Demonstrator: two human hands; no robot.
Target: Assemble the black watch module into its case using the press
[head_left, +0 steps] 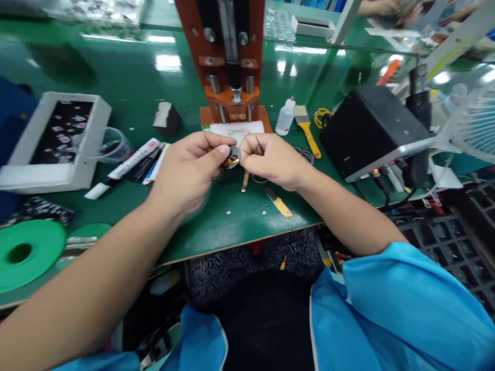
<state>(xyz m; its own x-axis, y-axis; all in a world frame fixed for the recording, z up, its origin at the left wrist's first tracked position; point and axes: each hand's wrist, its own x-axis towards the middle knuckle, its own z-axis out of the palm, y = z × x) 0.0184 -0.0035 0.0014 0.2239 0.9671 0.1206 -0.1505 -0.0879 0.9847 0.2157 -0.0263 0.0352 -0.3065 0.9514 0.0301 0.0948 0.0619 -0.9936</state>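
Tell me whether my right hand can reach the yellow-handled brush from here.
Likely yes: the brush lies close beyond the right hand, with only low coiled wire seen between, though that hand is busy at a small part.

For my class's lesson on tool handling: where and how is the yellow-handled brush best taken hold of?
Probably midway along its yellow handle, from above and the near side, with the closer right hand once free. The handle is slim, its end toward the near edge of the bench; the bristles point away.
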